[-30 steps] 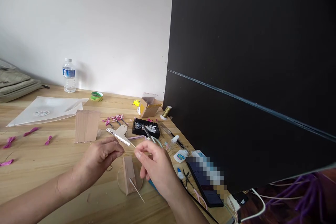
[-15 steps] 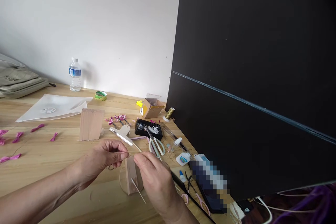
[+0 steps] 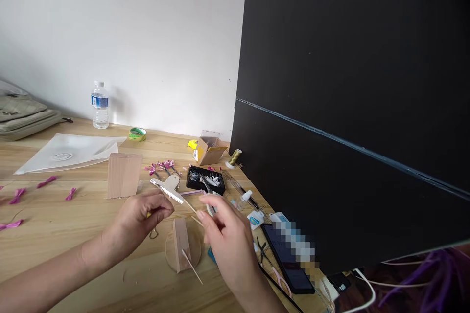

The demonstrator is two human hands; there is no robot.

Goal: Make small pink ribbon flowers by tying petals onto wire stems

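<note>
My left hand [image 3: 147,217] is raised above the table, thumb and forefinger pinched together. What sits between those fingertips is too small to make out. My right hand [image 3: 229,244] is just to the right, its thumb and forefinger apart, with nothing visible between them. Below and between the hands, a wooden block [image 3: 180,244] stands on a clear round disc [image 3: 171,257]. A cotton swab [image 3: 192,267] leans against it. Behind the hands lie a silver bulldog clip [image 3: 169,188] and a thin stick [image 3: 189,204]. My right hand partly covers the scissors [image 3: 211,209].
Pink flower pieces [image 3: 69,193] lie at left, near another wooden block [image 3: 124,176]. A black tray [image 3: 205,181], glue bottle [image 3: 255,220], thread spool [image 3: 235,157] and phone [image 3: 288,259] line the right side, beside a black panel [image 3: 330,107]. A water bottle [image 3: 100,107] stands behind.
My hands have moved apart. The right thumb and forefinger have opened from a pinch, and the left hand has shifted slightly left, still pinched. The whole view has shifted a little.
</note>
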